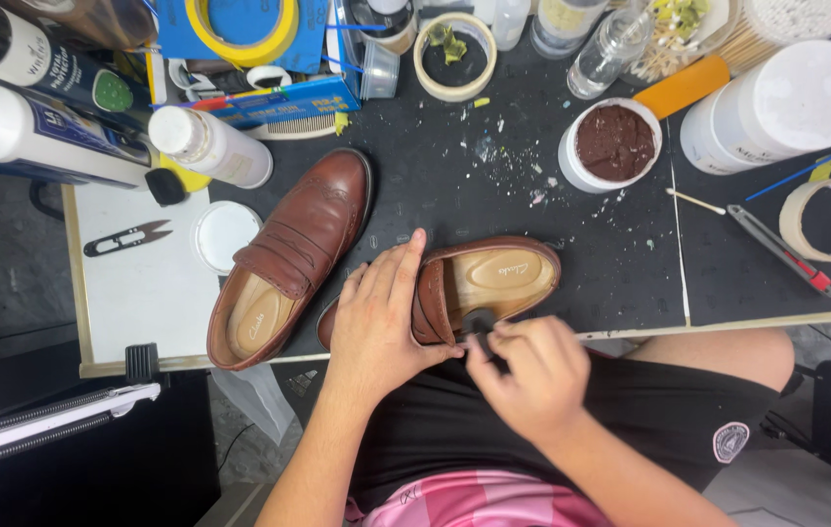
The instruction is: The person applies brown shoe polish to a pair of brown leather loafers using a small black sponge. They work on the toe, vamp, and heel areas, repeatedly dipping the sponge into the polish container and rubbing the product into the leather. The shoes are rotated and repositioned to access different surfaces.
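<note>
Loafer (pixel 479 283), brown leather, at bench (pixel 454 185) edge: likely light, supple upper, stiff sole. Left hand (pixel 376 327) clasps its vamp, the best hold; right hand (pixel 527 376) pinches small black dauber (pixel 479 322) at the loafer's near side.

Brown loafer and small black applicator at the table's near edge

You're steadying a brown leather loafer (pixel 479 283) lying across the dark mat, tan insole showing, toe covered; you're pinching a small black applicator (pixel 479 322) that is touching its near side.
</note>
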